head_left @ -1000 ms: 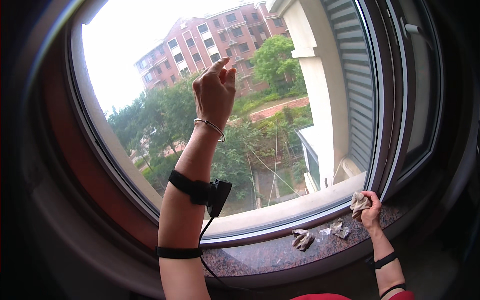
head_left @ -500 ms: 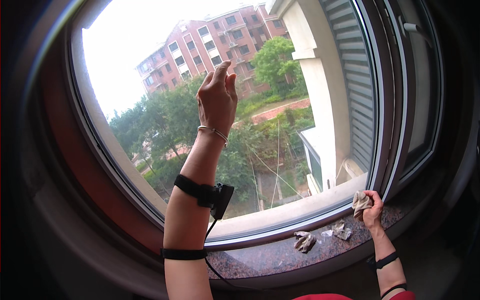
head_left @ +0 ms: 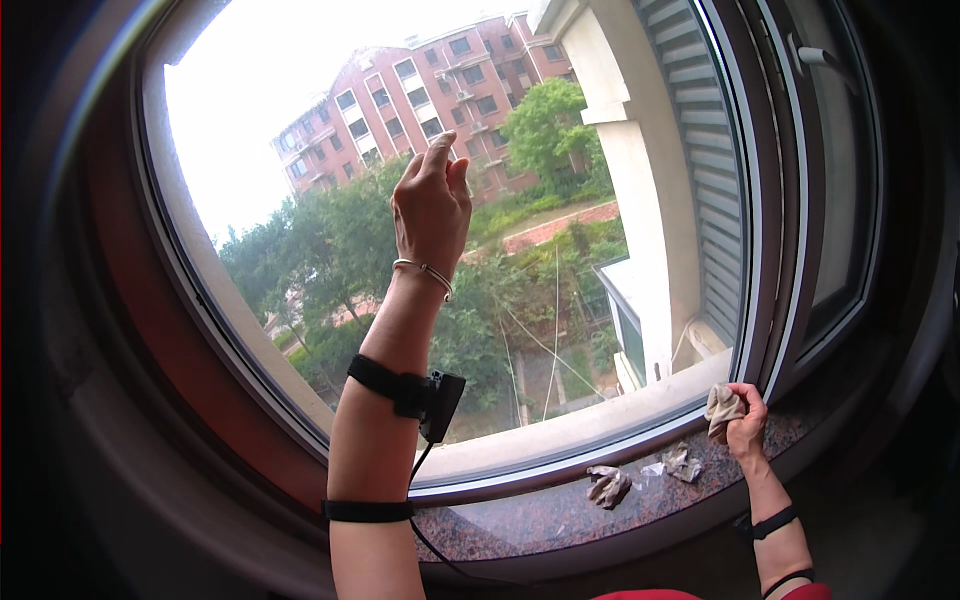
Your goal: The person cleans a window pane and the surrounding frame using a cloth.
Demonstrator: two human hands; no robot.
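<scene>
My left hand (head_left: 432, 205) is raised in front of the large window pane (head_left: 540, 330), its back toward me. The index finger points up and the thumb stands apart from it, while the other fingers are partly bent and partly hidden. I see nothing held in it, and whether a fingertip touches the glass cannot be told. Low on the right, by the corner of the window frame, my right hand (head_left: 748, 425) grips a crumpled, dirty whitish tissue (head_left: 723, 410). Two more crumpled, stained tissues, one on the left (head_left: 607, 487) and one on the right (head_left: 683, 463), lie on the sill.
The speckled stone windowsill (head_left: 500, 525) runs below the dark window frame (head_left: 590, 455). At right is a narrower window sash with a light handle (head_left: 825, 62). A small black device (head_left: 441, 407) is strapped to my left forearm, its cable hanging down. Trees and a brick building show outside.
My left hand has dropped very slightly against the glass. The right hand keeps its hold on the tissue in nearly the same place.
</scene>
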